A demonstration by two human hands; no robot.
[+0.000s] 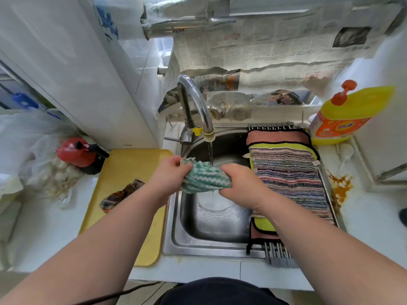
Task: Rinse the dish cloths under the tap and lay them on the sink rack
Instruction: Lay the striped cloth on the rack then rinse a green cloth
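I have the green cloth (pixel 203 176) bunched between both hands over the sink (pixel 176 241), right under the tap (pixel 193 102), with the stream landing on its far edge. My left hand (pixel 170 172) is closed on the cloth's left end and my right hand (pixel 239 179) is closed on its right end.

I judge the cloth soft and limp, heavier now that it is soaked, and a bit slick. It will sag and drip wherever I leave it unsupported, so I would hold it by two corners when I spread it, not by the wad in the middle.

To the right of the tap, the rack (pixel 278 256) spans the sink. A striped cloth (pixel 288 177) lies flat on top of a yellow one (pixel 264 224) and a pink one (pixel 277 137), so little bare rack is left. To the left of the tap, a dark patterned cloth (pixel 120 194) lies crumpled on the yellow tray (pixel 132 164), probably next to rinse.

Right of the rack stands a yellow soap bottle (pixel 345 115) with an orange label; its writing is too blurred to read. Behind the tap, newspaper (pixel 253 47) covers the wall, its print too small to make out.
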